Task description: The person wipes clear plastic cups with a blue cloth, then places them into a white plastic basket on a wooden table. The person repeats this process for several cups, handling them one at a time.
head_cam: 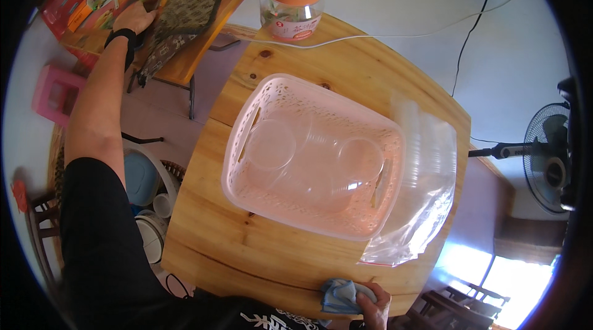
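Observation:
My left hand reaches over a second table at the upper left, beside a brown patterned cloth. A dark item lies by its fingers; whether I grip it is hidden. Down at the near edge of the wooden table, my right hand holds a folded blue cloth. Before me stands a pink openwork plastic basket. Inside it lie clear plastic cups, one with a round end at the left and another at the right.
A clear plastic bag of stacked cups lies against the basket's right side. A lidded plastic jar stands at the far edge, with a white cable running past it. A fan stands right; a pink stool is left.

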The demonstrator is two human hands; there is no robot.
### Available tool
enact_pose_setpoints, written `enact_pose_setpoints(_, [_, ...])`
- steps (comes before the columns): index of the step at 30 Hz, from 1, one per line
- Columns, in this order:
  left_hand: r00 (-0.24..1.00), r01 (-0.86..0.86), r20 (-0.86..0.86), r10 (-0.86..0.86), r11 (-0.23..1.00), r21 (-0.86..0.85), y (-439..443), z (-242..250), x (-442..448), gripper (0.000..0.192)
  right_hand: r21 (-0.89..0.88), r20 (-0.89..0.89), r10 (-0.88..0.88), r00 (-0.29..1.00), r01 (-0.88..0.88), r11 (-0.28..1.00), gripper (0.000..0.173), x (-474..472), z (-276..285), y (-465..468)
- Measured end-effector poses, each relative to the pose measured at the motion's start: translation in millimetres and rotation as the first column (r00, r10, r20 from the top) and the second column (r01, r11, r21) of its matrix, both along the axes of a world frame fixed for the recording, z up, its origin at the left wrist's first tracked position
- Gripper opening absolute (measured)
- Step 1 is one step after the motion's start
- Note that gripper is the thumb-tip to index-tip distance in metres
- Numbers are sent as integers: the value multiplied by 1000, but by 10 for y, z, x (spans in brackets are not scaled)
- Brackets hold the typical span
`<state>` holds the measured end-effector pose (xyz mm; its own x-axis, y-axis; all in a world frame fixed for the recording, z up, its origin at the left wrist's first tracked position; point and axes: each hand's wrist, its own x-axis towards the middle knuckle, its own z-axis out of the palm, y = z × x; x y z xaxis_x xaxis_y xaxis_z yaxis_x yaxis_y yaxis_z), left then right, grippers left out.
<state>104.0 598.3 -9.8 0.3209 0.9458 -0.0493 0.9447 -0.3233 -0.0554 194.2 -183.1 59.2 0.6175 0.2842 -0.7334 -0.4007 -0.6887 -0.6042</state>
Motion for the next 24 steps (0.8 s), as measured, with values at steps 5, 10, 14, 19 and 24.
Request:
enact_pose_setpoints(5, [929, 53, 369, 21, 981, -188, 41, 85, -244, 74, 20, -33, -68, 997, 69, 997, 42, 4, 16, 45])
enact_pose_setpoints(10, [897, -40, 404, 180, 943, -330, 86, 225, -438, 51, 79, -84, -102, 991, 109, 991, 41, -3, 5, 7])
enact_pose_setpoints(14, [925, -80, 302, 230, 896, -438, 389, 150, -557, 64, 43, -64, -90, 994, 92, 995, 41, 1, -10, -15])
enact_pose_setpoints(19, [838, 104, 539, 79, 948, -300, 480, -60, -656, 57, -2, -72, -70, 995, 70, 998, 42, 9, -57, -77])
enact_pose_setpoints(24, [892, -20, 428, 143, 960, -279, 346, 28, -575, 55, 28, -100, -98, 990, 101, 995, 43, -4, -120, -149])
